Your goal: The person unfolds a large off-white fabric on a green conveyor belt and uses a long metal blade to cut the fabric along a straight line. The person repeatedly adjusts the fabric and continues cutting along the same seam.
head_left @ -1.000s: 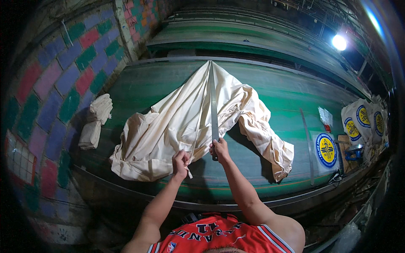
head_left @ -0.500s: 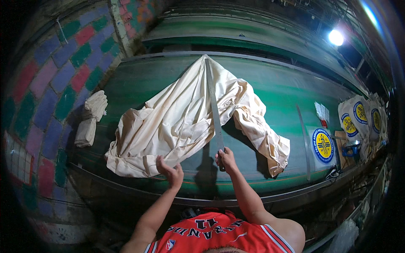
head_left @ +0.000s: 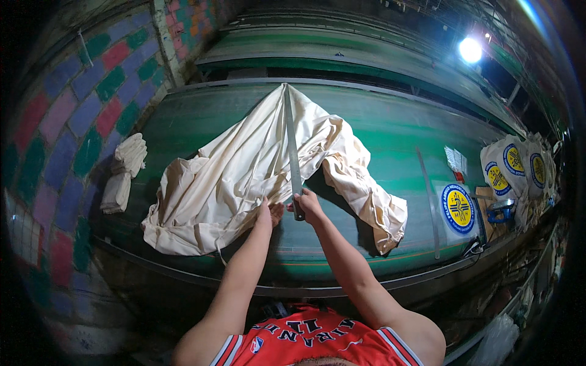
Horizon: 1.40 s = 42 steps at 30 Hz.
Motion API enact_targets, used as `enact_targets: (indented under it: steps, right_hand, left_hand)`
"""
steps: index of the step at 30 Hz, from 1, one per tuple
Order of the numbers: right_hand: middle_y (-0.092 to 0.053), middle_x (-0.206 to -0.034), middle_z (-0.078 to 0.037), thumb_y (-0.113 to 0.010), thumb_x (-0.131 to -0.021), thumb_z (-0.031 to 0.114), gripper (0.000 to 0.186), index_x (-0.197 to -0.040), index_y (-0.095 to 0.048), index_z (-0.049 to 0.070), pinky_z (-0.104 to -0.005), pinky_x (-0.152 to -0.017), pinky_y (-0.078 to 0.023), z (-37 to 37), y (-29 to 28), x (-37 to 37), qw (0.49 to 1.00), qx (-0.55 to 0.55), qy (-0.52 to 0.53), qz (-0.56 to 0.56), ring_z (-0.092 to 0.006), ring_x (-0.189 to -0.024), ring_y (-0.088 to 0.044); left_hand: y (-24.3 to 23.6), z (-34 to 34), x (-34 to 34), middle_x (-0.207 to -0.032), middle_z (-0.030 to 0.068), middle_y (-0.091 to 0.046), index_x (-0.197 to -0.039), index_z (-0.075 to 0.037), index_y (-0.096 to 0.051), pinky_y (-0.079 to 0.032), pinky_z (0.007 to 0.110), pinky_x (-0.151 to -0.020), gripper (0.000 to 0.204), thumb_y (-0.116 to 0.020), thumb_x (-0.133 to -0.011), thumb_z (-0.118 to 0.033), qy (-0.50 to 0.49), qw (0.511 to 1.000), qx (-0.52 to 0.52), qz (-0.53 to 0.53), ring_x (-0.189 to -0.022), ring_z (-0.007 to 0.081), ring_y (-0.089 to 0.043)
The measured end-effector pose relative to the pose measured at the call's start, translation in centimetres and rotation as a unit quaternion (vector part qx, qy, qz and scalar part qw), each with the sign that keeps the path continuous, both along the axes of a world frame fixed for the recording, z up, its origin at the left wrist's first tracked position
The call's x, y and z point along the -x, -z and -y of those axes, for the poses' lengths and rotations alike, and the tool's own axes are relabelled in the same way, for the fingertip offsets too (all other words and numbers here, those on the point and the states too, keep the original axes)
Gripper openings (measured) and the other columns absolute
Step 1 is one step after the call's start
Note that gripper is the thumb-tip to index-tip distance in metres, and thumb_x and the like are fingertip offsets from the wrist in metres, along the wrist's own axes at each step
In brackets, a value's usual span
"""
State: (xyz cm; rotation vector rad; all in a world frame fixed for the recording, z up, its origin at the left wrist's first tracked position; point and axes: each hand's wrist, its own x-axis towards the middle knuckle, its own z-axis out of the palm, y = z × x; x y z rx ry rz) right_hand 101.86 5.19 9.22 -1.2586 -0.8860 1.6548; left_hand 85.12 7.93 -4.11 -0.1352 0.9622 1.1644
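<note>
A long metal ruler [head_left: 292, 143] runs away from me across a rumpled cream cloth [head_left: 235, 171], its far tip at the cloth's peak near the table's back edge. My right hand [head_left: 310, 207] is closed round the ruler's near end. Just left of it, my left hand [head_left: 270, 215] touches or nearly touches the cloth's near edge, fingers stretched and apart, with nothing visibly held. The cloth spreads in folds to the left, and a bunched arm of it hangs toward the right front.
Folded cream cloth [head_left: 117, 192] lies at the table's left end. To the right are a metal strip [head_left: 429, 207], a sheet with a round blue-and-yellow emblem [head_left: 456, 208], a blue tool [head_left: 500, 210] and printed cloth bags [head_left: 505, 165]. A painted block wall [head_left: 79, 128] borders the left.
My left hand has moved right and forward, close to the ruler's near end. My right hand still grips the ruler and has shifted slightly forward. The whole view has shifted a little.
</note>
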Motion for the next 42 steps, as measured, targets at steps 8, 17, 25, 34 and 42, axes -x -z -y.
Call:
enact_targets:
  steps: [8, 17, 25, 34, 42]
  right_hand:
    - [-0.063, -0.087, -0.023, -0.042, -0.099, 0.002, 0.024, -0.12, -0.044, -0.01, -0.0449, -0.061, -0.062, -1.2, -0.7, -0.9, 0.999, 0.007, -0.004, -0.036, -0.033, -0.067, -0.069]
    - [-0.062, -0.075, -0.019, -0.049, -0.083, -0.002, 0.013, -0.092, -0.054, -0.01, -0.0466, -0.06, -0.059, -1.8, 7.1, 1.6, 0.998, 0.035, -0.042, 0.008, -0.035, -0.07, -0.07]
    - [-0.064, -0.088, -0.025, -0.064, -0.076, 0.008, 0.015, -0.085, -0.069, -0.003, -0.0467, -0.067, -0.053, 0.9, 12.7, -0.3, 0.808, -0.359, -0.07, 0.461, -0.0394, -0.076, -0.066]
    - [-0.061, -0.103, -0.026, -0.079, -0.072, 0.021, 0.078, -0.139, -0.044, 0.003, -0.0493, -0.084, -0.05, 5.6, 7.3, -9.3, 0.676, -0.253, 0.178, 0.669, -0.0437, -0.099, -0.06]
    - [-0.068, -0.096, -0.022, -0.064, -0.086, 0.012, 0.031, -0.114, -0.057, 0.0, -0.0499, -0.077, -0.051, 7.6, 6.8, -13.2, 0.784, -0.283, 0.077, 0.547, -0.0425, -0.088, -0.065]
  left_hand:
    - [-1.3, 7.5, -2.4, -0.111, 0.005, -0.068, -0.119, -0.01, -0.061, -0.054, 0.042, -0.081, 0.025, -0.052, -0.098, -0.02, -0.051, 0.984, -0.168, 0.02, -0.092, 0.0229, -0.064]
    - [-6.8, 23.2, -1.7, -0.103, 0.0103, -0.071, -0.125, 0.0, -0.06, -0.052, 0.028, -0.057, 0.034, -0.063, -0.092, -0.006, 0.318, 0.934, -0.073, -0.144, -0.063, 0.0178, -0.065]
    - [-9.4, 26.3, 1.2, -0.104, 0.0183, -0.073, -0.114, 0.006, -0.065, -0.05, 0.025, -0.05, 0.027, -0.056, -0.089, -0.001, 0.346, 0.932, -0.048, -0.095, -0.051, 0.0121, -0.059]
    - [-7.4, 22.6, 2.8, -0.092, 0.0102, -0.066, -0.102, -0.002, -0.063, -0.052, 0.03, -0.053, 0.037, -0.071, -0.088, -0.034, 0.237, 0.915, -0.019, -0.325, -0.075, 0.0186, -0.067]
    - [-6.4, 18.0, 2.5, -0.094, 0.01, -0.066, -0.109, -0.006, -0.061, -0.061, 0.039, -0.074, 0.02, -0.063, -0.091, -0.014, 0.092, 0.978, -0.055, -0.18, -0.082, 0.0236, -0.067]
